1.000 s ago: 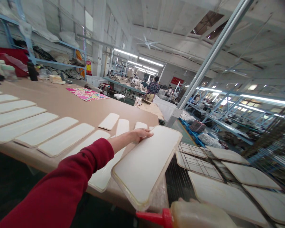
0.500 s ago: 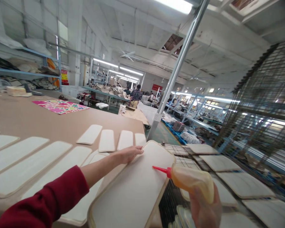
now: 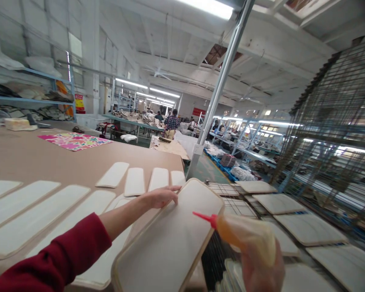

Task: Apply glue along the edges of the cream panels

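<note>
A white rounded-corner panel (image 3: 167, 239) with a tan edge is held tilted up in front of me. My left hand (image 3: 162, 197) grips its upper left edge, one digit on the white face and the rest partly hidden behind. In my right hand (image 3: 263, 259) is a clear squeeze bottle (image 3: 246, 231) of amber liquid, its red nozzle pointing left, over the panel's face. Whether the nozzle tip touches the surface, I cannot tell. Similar white panels (image 3: 45, 217) lie in rows on the brown table to the left.
More panels (image 3: 310, 229) lie on wire racks at the right, and a wire rack (image 3: 337, 101) stands upright behind them. A floral sheet (image 3: 74, 140) lies on the brown table (image 3: 15, 148). A metal post (image 3: 220, 81) rises ahead. Far off, a person (image 3: 171, 121) stands by tables.
The view has shifted slightly. A digit of my left hand now shows bent onto the panel's white face. The bottle remains over the panel, with its nozzle a little further left in view.
</note>
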A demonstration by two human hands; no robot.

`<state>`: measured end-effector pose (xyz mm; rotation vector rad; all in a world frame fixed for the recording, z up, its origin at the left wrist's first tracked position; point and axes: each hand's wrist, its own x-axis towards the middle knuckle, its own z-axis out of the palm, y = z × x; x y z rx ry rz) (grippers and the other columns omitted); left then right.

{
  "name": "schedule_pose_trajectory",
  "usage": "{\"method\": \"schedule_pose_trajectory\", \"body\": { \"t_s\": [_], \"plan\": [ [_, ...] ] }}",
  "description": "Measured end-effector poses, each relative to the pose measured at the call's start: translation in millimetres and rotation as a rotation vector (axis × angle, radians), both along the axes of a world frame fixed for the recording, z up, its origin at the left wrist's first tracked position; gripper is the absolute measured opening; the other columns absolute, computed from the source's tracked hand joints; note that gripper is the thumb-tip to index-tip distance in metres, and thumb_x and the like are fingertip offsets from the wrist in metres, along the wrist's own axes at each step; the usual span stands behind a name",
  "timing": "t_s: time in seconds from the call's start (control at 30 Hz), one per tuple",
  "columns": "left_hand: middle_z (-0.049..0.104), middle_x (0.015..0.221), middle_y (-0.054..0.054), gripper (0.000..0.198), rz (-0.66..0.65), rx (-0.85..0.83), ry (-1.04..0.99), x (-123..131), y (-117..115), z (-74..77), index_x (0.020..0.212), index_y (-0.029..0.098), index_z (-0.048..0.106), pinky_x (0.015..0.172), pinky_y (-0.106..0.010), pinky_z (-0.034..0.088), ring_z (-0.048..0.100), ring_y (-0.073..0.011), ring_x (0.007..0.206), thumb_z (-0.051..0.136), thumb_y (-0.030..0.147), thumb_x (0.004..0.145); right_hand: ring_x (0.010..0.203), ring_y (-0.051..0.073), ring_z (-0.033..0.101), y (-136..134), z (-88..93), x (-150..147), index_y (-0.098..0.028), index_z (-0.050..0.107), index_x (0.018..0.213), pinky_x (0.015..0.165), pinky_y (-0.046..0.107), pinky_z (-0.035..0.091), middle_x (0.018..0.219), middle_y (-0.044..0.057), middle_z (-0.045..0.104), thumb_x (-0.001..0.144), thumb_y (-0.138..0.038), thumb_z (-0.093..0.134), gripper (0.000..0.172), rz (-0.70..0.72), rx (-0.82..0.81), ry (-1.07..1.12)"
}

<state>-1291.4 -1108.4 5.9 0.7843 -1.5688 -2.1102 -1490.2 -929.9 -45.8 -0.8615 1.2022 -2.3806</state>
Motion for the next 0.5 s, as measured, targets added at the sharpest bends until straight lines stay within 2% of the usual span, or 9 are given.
{"method": "schedule_pose_trajectory", "body": {
  "t_s": [0.03, 0.1, 0.2, 0.3, 0.37, 0.43, 0.47, 0.5],
  "plan": [
    [0.072, 0.086, 0.0, 0.081, -0.003, 0.002, 0.005, -1.2, 3.1, 0.7, 0.122, 0.024, 0.056, 0.058, -0.023, 0.051, 0.066, -0.0193, 0.075, 0.055, 0.003, 0.044, 0.081, 0.014, 0.06, -6.0, 5.1, -7.6, -0.02, 0.054, 0.111, 0.073, 0.019, 0.05, 0.097, 0.001, 0.061, 0.055, -0.033, 0.083, 0.064, -0.061, -0.033, -0.035],
    [0.071, 0.084, 0.0, 0.081, 0.004, 0.0, 0.019, -2.5, 6.5, 0.1, 0.122, 0.024, 0.057, 0.058, -0.022, 0.051, 0.066, -0.0184, 0.073, 0.055, 0.004, 0.044, 0.079, 0.011, 0.058, -11.1, 6.7, -7.1, -0.021, 0.054, 0.11, 0.072, 0.014, 0.048, 0.092, -0.001, 0.059, 0.056, -0.033, 0.083, 0.062, -0.059, -0.03, -0.072],
    [0.071, 0.081, 0.0, 0.079, 0.037, -0.007, 0.034, 0.3, 4.2, -4.2, 0.12, 0.023, 0.058, 0.058, -0.022, 0.05, 0.064, -0.0171, 0.068, 0.056, 0.005, 0.043, 0.081, 0.017, 0.061, -0.8, -8.3, 25.6, -0.017, 0.055, 0.11, 0.072, 0.022, 0.052, 0.088, 0.003, 0.062, 0.061, -0.04, 0.079, 0.06, 0.042, 0.013, 0.009],
    [0.071, 0.082, 0.0, 0.079, 0.078, -0.023, 0.049, 7.9, 0.7, -7.3, 0.12, 0.023, 0.058, 0.06, -0.023, 0.05, 0.065, -0.018, 0.071, 0.056, 0.005, 0.043, 0.081, 0.023, 0.064, 12.8, -17.1, 49.1, -0.015, 0.056, 0.107, 0.066, 0.028, 0.055, 0.094, 0.009, 0.066, 0.063, -0.05, 0.075, 0.06, 0.129, 0.061, 0.147],
    [0.071, 0.083, 0.0, 0.081, 0.097, -0.021, 0.043, 12.4, 1.4, -7.1, 0.122, 0.023, 0.056, 0.061, -0.024, 0.05, 0.065, -0.0192, 0.074, 0.056, 0.005, 0.044, 0.083, 0.023, 0.063, 12.0, -8.7, 39.8, -0.016, 0.055, 0.109, 0.07, 0.028, 0.055, 0.097, 0.008, 0.064, 0.062, -0.048, 0.077, 0.06, 0.085, 0.027, 0.108],
    [0.071, 0.085, -0.001, 0.083, 0.1, -0.006, 0.027, 14.8, 4.0, -5.6, 0.124, 0.023, 0.055, 0.062, -0.025, 0.051, 0.066, -0.0203, 0.076, 0.057, 0.004, 0.044, 0.088, 0.02, 0.061, 4.4, 4.7, 17.2, -0.017, 0.056, 0.109, 0.077, 0.025, 0.052, 0.093, 0.004, 0.061, 0.058, -0.038, 0.081, 0.061, 0.03, -0.045, -0.02],
    [0.071, 0.086, -0.001, 0.083, 0.097, 0.006, 0.022, 15.4, 5.4, -4.9, 0.125, 0.023, 0.054, 0.062, -0.025, 0.051, 0.066, -0.0207, 0.077, 0.057, 0.004, 0.044, 0.082, 0.013, 0.059, 0.2, 9.4, 6.4, -0.02, 0.057, 0.108, 0.071, 0.016, 0.05, 0.089, 0.0, 0.058, 0.054, -0.035, 0.084, 0.062, -0.067, 0.004, -0.056],
    [0.071, 0.087, -0.001, 0.084, 0.101, 0.016, 0.019, 15.8, 6.5, -4.4, 0.126, 0.023, 0.053, 0.063, -0.025, 0.051, 0.066, -0.021, 0.078, 0.057, 0.004, 0.044, 0.078, 0.01, 0.056, -2.8, 11.1, -1.2, -0.021, 0.057, 0.107, 0.068, 0.012, 0.048, 0.09, -0.001, 0.057, 0.053, -0.034, 0.085, 0.063, -0.099, 0.003, -0.081]
  ]
}}
